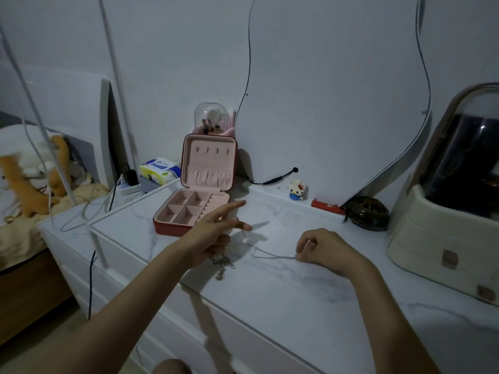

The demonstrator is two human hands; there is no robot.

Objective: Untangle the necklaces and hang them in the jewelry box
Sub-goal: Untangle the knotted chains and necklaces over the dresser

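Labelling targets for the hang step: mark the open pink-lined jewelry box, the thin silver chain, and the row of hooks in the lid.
open pink-lined jewelry box [172, 230]: head view, red front wall.
thin silver chain [272, 256]: head view, taut span between the hands.
row of hooks [212, 150]: head view, middle of the row.

You won't find any text you can actually read here. The white, blue and yellow soft pack of tissues [159, 170] behind the open pink-lined jewellery case carries a printed blue label, but its lettering is too small and blurred to make out. The small red rectangular bar [327, 207] lying on the white ledge below the mirror bears a few pale marks, equally illegible to you.
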